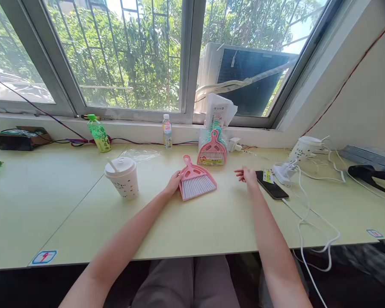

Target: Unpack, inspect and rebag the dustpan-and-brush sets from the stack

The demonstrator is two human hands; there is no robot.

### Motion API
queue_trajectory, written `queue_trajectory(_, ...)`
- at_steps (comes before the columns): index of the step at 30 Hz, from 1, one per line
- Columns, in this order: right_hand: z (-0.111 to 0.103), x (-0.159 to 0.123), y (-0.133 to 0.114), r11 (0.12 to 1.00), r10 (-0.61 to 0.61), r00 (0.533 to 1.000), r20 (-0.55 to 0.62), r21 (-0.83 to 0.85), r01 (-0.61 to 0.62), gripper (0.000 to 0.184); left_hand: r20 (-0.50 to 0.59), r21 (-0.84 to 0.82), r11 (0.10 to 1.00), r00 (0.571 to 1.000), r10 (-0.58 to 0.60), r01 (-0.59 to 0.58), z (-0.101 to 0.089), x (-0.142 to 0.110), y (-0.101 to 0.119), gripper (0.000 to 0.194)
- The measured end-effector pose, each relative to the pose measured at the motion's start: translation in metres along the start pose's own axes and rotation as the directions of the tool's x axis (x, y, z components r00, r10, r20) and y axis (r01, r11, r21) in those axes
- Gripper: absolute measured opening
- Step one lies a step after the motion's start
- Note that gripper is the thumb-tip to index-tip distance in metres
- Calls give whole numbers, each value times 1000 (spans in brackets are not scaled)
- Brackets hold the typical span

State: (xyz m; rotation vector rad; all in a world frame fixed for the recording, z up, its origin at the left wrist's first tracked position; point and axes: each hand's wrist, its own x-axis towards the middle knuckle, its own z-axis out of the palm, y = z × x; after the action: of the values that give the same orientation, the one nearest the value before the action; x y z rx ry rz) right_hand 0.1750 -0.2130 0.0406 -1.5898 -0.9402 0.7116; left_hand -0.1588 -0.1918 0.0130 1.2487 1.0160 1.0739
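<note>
A pink mini dustpan with a white-bristled brush set in it (197,182) lies on the pale green table in front of me. My left hand (173,183) grips it by its left edge, fingers partly hidden at the rim. To the right, apart from the dustpan, my right hand (246,175) is over the table with its fingers loosely extended and nothing visible in them. Beside its wrist is a black phone (276,189) with a small yellow-green label card (268,176) on top. Behind the dustpan stands a stack of similar dustpan sets (212,149), pink in front and green behind.
At left stand a lidded paper cup (123,182) and a green-capped bottle (99,133). A clear bottle (167,131) is by the window ledge. On the right are a white power strip (285,172), loose white cables (303,214) and a second cup (304,149). Clear plastic wrap (143,154) lies behind.
</note>
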Motion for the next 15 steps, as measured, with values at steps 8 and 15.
queue_trajectory(8,122,-102,-32,556,-552,778,299,-563,611,36,-44,314,891,932,360,-329,30,-32,3,39)
queue_trajectory(15,116,-102,-34,610,-577,796,183,-551,569,29,28,528,772,915,402,-355,32,-44,20,42)
